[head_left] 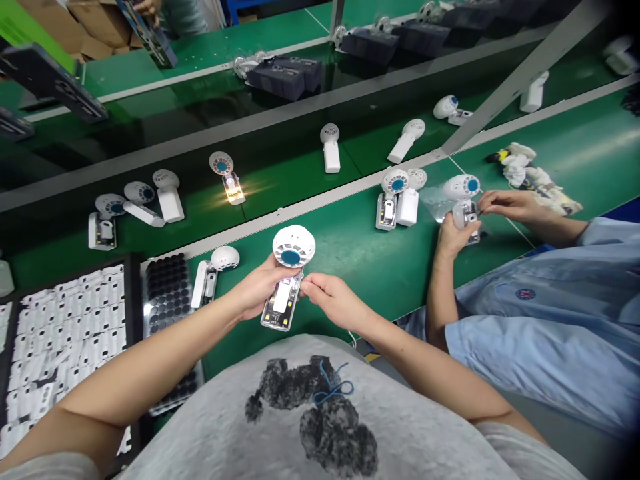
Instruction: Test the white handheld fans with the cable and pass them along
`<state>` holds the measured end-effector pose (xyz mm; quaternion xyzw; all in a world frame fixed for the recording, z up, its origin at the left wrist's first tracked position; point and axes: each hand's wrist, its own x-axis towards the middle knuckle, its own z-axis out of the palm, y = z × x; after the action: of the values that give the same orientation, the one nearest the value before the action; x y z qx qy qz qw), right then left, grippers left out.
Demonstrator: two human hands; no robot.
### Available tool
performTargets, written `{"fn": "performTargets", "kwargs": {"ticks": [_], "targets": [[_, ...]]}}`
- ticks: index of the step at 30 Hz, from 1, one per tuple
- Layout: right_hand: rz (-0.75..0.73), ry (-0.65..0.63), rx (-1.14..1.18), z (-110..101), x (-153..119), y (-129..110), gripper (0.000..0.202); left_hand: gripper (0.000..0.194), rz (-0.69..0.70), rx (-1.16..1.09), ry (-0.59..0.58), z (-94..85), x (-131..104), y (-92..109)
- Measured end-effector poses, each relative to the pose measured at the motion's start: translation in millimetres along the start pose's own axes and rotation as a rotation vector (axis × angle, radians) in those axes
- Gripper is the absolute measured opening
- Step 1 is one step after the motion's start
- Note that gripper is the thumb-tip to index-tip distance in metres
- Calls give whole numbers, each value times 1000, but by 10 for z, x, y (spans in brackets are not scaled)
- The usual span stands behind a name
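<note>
A small white fan with a blue centre and a clear-cased body (281, 303) is held upright in front of my chest. My left hand (261, 288) is wrapped round its neck and side from the left. At the body's upper right edge, my right hand (330, 298) has its fingers pinched together; whether something small is between them is hidden. To the left, another white fan (225, 258) lies beside an open clear-cased body and a white cover (199, 284) on the green bench.
A tray of white parts (70, 333) and a tray of black discs (167, 287) lie left. Several fans, one lit (233, 189), stand on the green belt (280, 180) ahead. At right a co-worker's hands (453, 233) hold a fan near a metal post (505, 87).
</note>
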<state>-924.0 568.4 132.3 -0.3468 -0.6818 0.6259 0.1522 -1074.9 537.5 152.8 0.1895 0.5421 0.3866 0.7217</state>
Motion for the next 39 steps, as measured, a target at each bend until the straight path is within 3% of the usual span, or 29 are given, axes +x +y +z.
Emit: {"fn": "performTargets", "kwargs": {"ticks": [4, 6, 8, 10, 12, 14, 17, 19, 21, 24, 26, 28, 30, 33, 36, 39], "targets": [[36, -37, 92, -68, 10, 87, 24, 37, -20, 24, -4, -55, 52, 44], [150, -19, 163, -186, -40, 167, 25, 35, 34, 60, 88, -172, 129, 117], [295, 80, 229, -334, -108, 261, 28, 32, 139, 93, 249, -295, 261, 207], [316, 234, 189, -457, -128, 355, 31, 31, 211, 128, 311, -327, 459, 275], [206, 339, 48, -511, -52, 442, 30, 30, 225, 210, 216, -201, 731, 293], [102, 414, -79, -502, 117, 526, 30, 26, 222, 327, 119, 48, 1062, 269], [46, 518, -188, -478, 440, 694, 46, 21, 225, 419, 142, 378, 1543, 260], [83, 557, -279, -511, 614, 833, 51, 22, 247, 469, 223, 377, 1762, 346], [166, 560, -406, -572, 717, 957, 46, 29, 295, 531, 382, 145, 1878, 526], [246, 522, -512, -639, 770, 1049, 34, 48, 320, 598, 750, -472, 1928, 880], [249, 500, -526, -662, 793, 1061, 29, 64, 235, 601, 975, -881, 1955, 1075], [236, 498, -520, -693, 834, 1076, 27, 78, 128, 589, 1087, -1179, 2020, 1189], [220, 515, -488, -750, 883, 1111, 26, 77, 79, 589, 1081, -1340, 2119, 1239], [197, 553, -383, -852, 918, 1153, 27, 52, 101, 588, 966, -1394, 2238, 1280], [159, 537, -214, -862, 884, 1056, 26, 31, 143, 532, 799, -1322, 2176, 1297], [122, 486, 13, -738, 842, 795, 31, 24, 191, 446, 585, -1116, 1865, 1181]]}}
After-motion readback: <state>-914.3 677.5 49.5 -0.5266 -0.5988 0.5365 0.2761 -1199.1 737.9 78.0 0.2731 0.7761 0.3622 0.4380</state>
